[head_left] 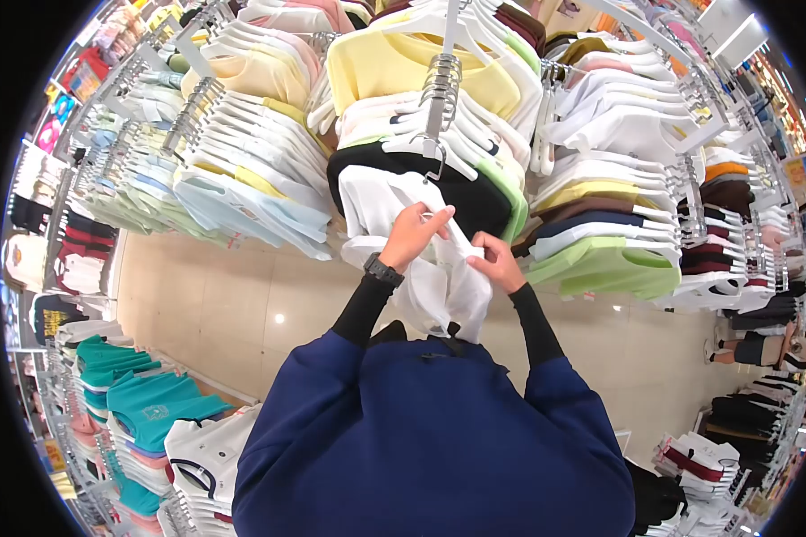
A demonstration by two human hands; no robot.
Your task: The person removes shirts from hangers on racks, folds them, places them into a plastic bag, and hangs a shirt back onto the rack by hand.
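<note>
A white shirt (441, 291) hangs in front of me on a hanger, and its metal hook (433, 170) shows at the end of the rack's arm. My left hand (410, 236), with a dark watch on the wrist, is closed on the shirt's upper part near the hanger's middle. Farther right, my right hand (498, 262) pinches the shirt by its shoulder, thumb on top. Folds of white cloth drape below both hands. Right behind is a black shirt (466, 199), partly covered by the white one.
Yellow shirts (367, 67) hang higher on the same rack. Pale blue shirts (251, 210) are on the left, a light green shirt (609, 266) on the right. Teal shirts (157, 403) hang low at the left. A person (761, 347) stands at the far right on the tiled floor (215, 300).
</note>
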